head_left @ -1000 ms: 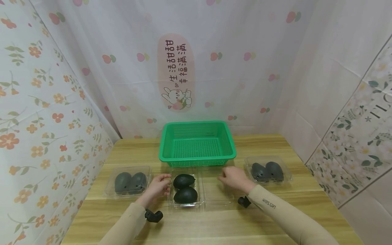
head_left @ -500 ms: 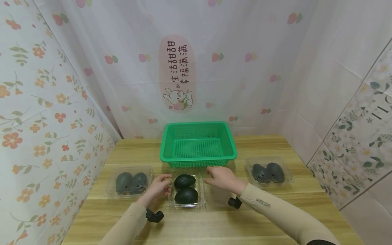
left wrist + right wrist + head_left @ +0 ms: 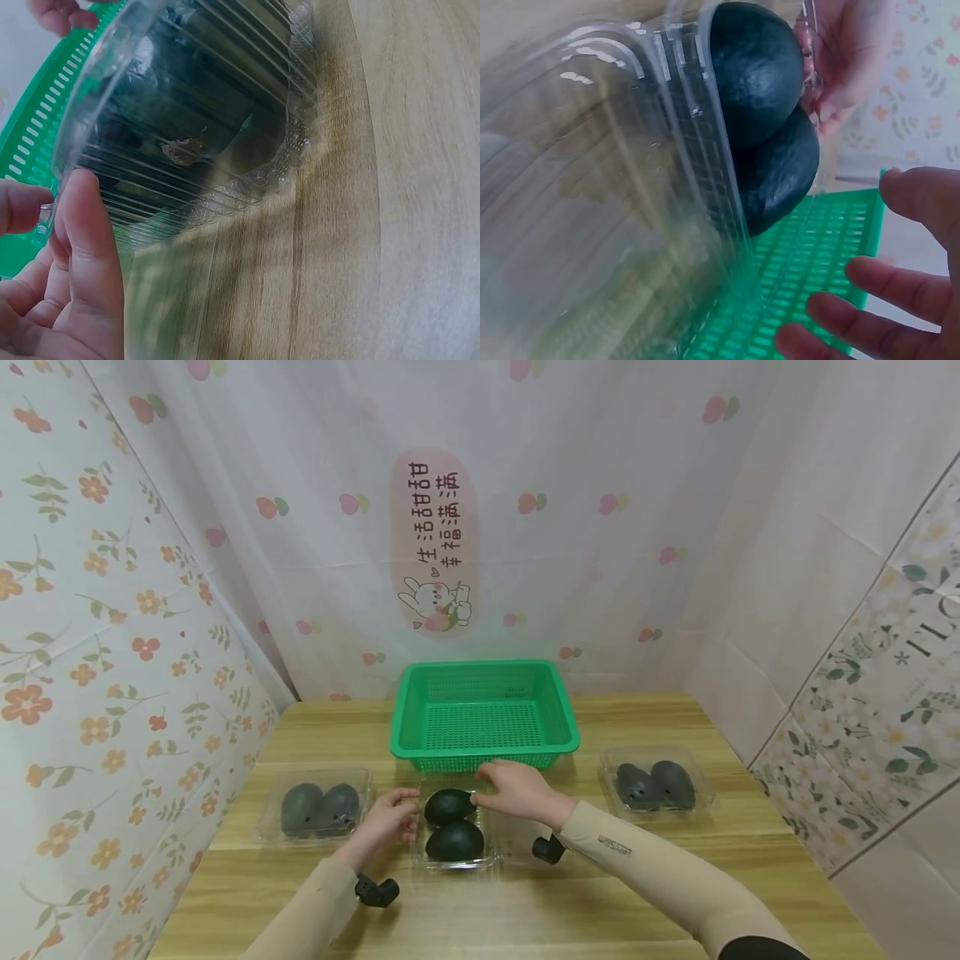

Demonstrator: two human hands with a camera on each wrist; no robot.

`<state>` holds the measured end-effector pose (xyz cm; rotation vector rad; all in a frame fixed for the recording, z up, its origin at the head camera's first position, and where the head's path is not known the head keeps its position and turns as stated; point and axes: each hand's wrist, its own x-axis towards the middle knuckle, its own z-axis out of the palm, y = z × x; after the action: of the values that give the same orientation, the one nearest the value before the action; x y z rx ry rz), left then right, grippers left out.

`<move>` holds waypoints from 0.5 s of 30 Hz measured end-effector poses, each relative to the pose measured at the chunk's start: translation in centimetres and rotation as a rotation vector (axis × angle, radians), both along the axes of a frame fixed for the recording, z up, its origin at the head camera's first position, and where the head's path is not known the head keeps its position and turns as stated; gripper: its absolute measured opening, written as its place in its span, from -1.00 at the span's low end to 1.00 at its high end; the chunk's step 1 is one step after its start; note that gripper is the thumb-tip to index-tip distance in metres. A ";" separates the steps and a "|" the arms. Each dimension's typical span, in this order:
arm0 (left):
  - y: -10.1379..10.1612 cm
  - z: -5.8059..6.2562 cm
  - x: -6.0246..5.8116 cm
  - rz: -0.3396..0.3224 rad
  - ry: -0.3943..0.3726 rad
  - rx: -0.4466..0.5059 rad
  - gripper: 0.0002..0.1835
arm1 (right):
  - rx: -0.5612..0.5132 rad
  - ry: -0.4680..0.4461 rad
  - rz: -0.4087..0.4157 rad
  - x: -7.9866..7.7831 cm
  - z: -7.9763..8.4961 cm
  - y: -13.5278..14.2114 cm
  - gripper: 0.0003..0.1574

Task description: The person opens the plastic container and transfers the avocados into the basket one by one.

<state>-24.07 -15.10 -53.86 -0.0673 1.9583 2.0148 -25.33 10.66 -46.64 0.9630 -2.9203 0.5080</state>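
Two oval fruits [image 3: 454, 842] were green-black, their ribbed plastic box [image 3: 214, 201] colourless and clear. At their twelve o'clock, a rectangular plastic basket [image 3: 483, 752] was bright green and slotted. The wood-grained worktop [image 3: 480, 927] was streaky yellow-brown. At four o'clock, a beige fabric sleeve [image 3: 645, 868] bore dark lettering. The white cloth backdrop [image 3: 562, 552] showed red and pink motifs; white side cloth [image 3: 112, 660] at ten o'clock carried orange flowers and green sprigs.

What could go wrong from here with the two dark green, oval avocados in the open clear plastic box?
The far avocado might slip when grasped, as the bare right hand is not wrapped round it. The box could shift if the bare left hand, pinching its rim, lets go. The opened clear plastic lid, near the right hand, may get bumped.
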 end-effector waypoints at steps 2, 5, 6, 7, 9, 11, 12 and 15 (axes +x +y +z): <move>0.0 0.1 0.0 -0.001 -0.002 -0.001 -0.53 | 0.011 -0.010 0.000 -0.2 -0.1 -0.5 -0.52; 0.0 0.0 -0.1 -0.004 -0.002 -0.005 -0.54 | 0.028 -0.028 -0.003 -0.5 -0.3 -1.1 -0.47; 0.0 0.0 -0.2 -0.006 -0.001 -0.005 -0.54 | 0.032 -0.033 -0.003 -0.7 -0.4 -1.3 -0.45; 0.0 0.0 -0.2 -0.006 -0.002 -0.005 -0.54 | 0.036 -0.040 -0.004 -0.8 -0.4 -1.5 -0.44; 0.0 0.0 -0.3 -0.007 -0.001 -0.008 -0.55 | 0.037 -0.060 -0.006 -1.0 -0.5 -1.9 -0.40; 0.0 -0.1 -0.3 -0.007 -0.001 -0.009 -0.55 | 0.036 -0.075 -0.006 -1.1 -0.6 -2.3 -0.37; 0.0 0.0 -0.3 -0.006 -0.001 -0.009 -0.55 | 0.036 -0.085 -0.006 -1.2 -0.6 -2.5 -0.36; 0.0 0.0 -0.3 -0.002 -0.002 -0.011 -0.55 | 0.040 -0.104 -0.002 -1.4 -0.9 -3.0 -0.32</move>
<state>-24.34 -15.14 -53.84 -0.0691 1.9672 2.0025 -26.68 7.63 -47.54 0.9667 -3.0348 0.5167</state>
